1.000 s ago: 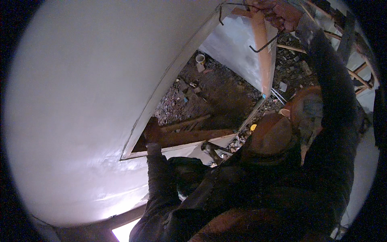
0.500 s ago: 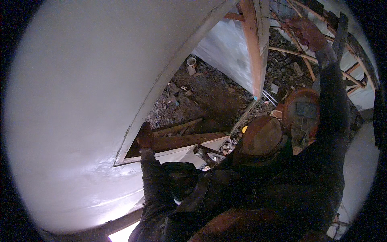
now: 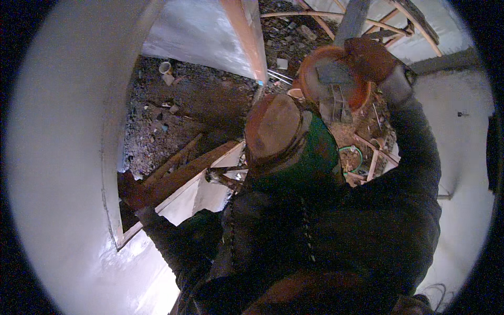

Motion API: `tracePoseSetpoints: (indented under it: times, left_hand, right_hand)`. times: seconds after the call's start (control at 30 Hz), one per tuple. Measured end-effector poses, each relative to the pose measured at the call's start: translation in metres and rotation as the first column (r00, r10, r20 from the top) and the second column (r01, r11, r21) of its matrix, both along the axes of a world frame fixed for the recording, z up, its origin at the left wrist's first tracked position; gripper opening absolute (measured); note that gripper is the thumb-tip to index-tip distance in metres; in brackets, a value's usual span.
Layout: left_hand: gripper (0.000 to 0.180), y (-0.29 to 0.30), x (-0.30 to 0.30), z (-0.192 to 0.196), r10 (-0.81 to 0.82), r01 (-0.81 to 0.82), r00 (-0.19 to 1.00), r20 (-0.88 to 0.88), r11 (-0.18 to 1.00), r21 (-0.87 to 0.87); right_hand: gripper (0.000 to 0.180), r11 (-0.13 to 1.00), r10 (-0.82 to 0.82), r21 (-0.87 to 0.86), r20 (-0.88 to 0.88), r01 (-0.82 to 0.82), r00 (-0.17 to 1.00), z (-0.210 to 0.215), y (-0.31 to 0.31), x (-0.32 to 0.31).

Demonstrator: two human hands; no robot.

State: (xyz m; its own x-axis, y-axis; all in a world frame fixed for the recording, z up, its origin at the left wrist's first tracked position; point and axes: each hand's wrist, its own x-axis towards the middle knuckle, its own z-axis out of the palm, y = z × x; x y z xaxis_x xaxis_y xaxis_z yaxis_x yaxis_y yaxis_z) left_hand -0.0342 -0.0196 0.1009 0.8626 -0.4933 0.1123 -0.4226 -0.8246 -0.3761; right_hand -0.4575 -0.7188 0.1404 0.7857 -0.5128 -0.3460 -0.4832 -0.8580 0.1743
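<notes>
My left hand is at the low corner of a wall opening, against a brown wooden board. Its fingers are lost in the dark. My right hand is at the right rim of a round orange basin, beside the lower end of a grey plank. Whether its fingers grip the rim or the plank cannot be made out. Inside the basin lie a dark flat slab and a small framed object. Close in front of my body is a rounded, bucket-like thing, tan on top with a green side.
A smooth pale wall fills the left. Through the opening, rubble-strewn ground holds a small white bucket. A wooden post edges another wall. Poles cross at the top; a green ring lies among wood scraps.
The view has turned to the right. My right hand has come down from near the poles to the basin's rim. My left hand stays at the opening's corner.
</notes>
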Motion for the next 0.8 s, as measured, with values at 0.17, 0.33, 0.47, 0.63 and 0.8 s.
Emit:
tracePoseSetpoints:
  times: [0.17,0.33,0.47,0.63,0.8]
  left_hand:
    - [0.040,0.028,0.013,-0.022,-0.115,0.100,0.979,0.167,0.990,0.097]
    - [0.047,-0.024,0.000,-0.007,-0.053,0.025,0.994,0.099,0.964,0.264]
    - [0.044,0.019,0.026,-0.039,-0.130,0.150,0.975,0.183,0.984,-0.100]
    - [0.035,0.002,0.020,-0.040,-0.106,0.156,0.984,0.145,0.906,-0.393]
    - [0.031,0.008,0.020,-0.034,-0.329,0.301,0.865,0.380,0.944,0.133]
  right_hand:
    - [0.024,0.964,0.160,0.063,0.639,-0.259,0.752,-0.103,0.014,0.013]
    - [0.022,0.972,-0.002,0.202,0.524,-0.122,0.852,-0.174,0.013,-0.016]
    - [0.021,0.953,0.055,0.235,0.486,-0.191,0.872,-0.163,0.011,-0.004]
    - [0.020,0.950,0.053,0.251,0.453,-0.185,0.890,-0.158,0.002,-0.005]
    - [0.020,0.958,0.069,0.217,0.463,-0.188,0.884,-0.155,-0.004,0.008]
